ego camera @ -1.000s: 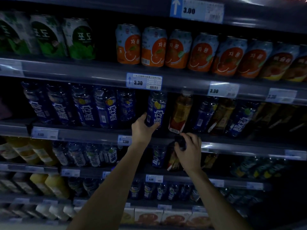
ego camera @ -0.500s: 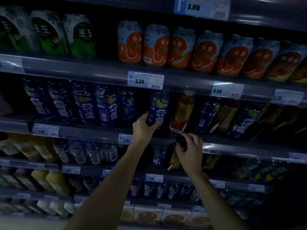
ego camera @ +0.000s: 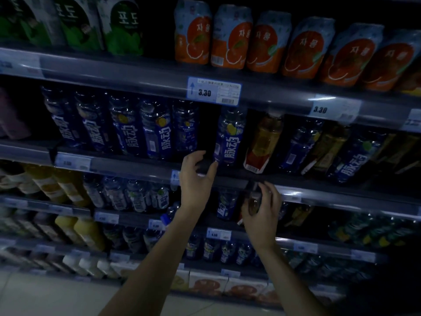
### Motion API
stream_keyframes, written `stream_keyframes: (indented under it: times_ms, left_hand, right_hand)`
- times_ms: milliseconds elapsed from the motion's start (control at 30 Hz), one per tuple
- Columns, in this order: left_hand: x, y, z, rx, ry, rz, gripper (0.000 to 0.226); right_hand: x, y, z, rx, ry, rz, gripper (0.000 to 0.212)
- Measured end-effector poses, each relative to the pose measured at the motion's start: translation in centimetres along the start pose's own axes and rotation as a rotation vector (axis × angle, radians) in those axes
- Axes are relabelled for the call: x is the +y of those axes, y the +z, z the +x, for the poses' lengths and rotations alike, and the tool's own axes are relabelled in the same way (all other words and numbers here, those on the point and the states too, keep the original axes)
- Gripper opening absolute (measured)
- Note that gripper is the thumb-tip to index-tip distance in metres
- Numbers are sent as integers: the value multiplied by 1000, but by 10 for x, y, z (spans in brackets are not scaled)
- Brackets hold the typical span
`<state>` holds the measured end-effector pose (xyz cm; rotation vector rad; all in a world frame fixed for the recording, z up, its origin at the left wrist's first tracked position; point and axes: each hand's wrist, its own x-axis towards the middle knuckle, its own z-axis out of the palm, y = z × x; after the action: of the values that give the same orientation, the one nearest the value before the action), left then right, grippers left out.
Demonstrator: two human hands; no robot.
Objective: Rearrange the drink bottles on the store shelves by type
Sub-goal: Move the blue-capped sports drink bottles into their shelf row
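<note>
Left grip [ego camera: 197,172]: opened loosely beside the blue bottle [ego camera: 230,137].
Right grip [ego camera: 262,208]: closed around a small dark bottle [ego camera: 254,199].
Shelf [ego camera: 136,166]: blue bottles ranged upright.

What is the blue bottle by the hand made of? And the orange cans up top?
The blue bottle looks like clear plastic with a glossy printed wrap: you can see through its top and light glints off it. The orange cans are probably metal under a shiny printed label, going by their shape, but the dim light leaves that open.
</note>
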<state>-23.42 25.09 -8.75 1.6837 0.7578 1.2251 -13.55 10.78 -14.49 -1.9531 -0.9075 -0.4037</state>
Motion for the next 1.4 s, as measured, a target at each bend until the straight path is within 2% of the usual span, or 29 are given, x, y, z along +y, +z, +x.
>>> stream_keyframes:
  times_ms: [100, 267, 400, 600, 833, 1033, 1267, 1400]
  left_hand:
    - [-9, -8, -18, 19, -5, -32, 25]
    - [-38, -21, -45, -12, -76, -19, 26]
    - [-74, -31, -65, -23, -95, 98, 23]
    - [-136, -47, -86, 85, -266, 185, 16]
    - [-190, -52, -78, 123, -367, 398, 41]
    - [-228, -58, -73, 73, -492, 382, 63]
    - [-242, -57, -73, 118, -568, 181, 44]
    - [-237, -56, -72, 180, -582, 171, 42]
  right_hand:
    - [-3, 14, -20, -23, 15, 39, 55]
    - [0, 35, -49, -96, -17, 39, 56]
    - [14, 53, -72, -193, 25, 56, 55]
    - [40, 87, -100, -293, 126, 81, 44]
    - [64, 130, -113, -381, 136, 23, 49]
    - [85, 159, -122, -455, 155, -74, 53]
    - [97, 177, -124, -494, 145, -154, 54]
    - [101, 176, -125, -488, 122, -173, 54]
